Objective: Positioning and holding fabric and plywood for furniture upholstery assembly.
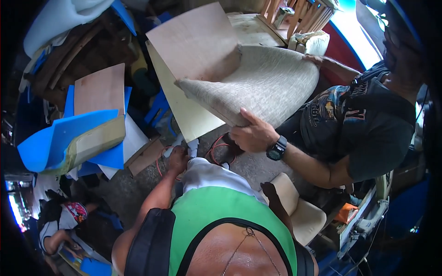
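Note:
My left hand (178, 159) is low in front of me with its fingers closed. Beside it shows a pale grey-white object (193, 147), and I cannot make out what the fingers hold. My right hand (267, 187) hangs at my right side, in shadow, close to a beige padded piece (282, 193); its fingers are too dark to read. Ahead, a co-worker's hands (253, 132) hold a curved panel covered in grey-beige fabric (271, 83). That panel overlaps a thin tan board (198, 41), and a cream sheet (184, 101) lies beneath.
Blue foam sheets (46, 138) and a brown board (99, 89) are piled at left. An orange hose (215, 149) loops over the floor. A sewing machine (366, 223) stands at lower right, wooden chair parts (299, 18) at the back. Another person (69, 221) is at lower left.

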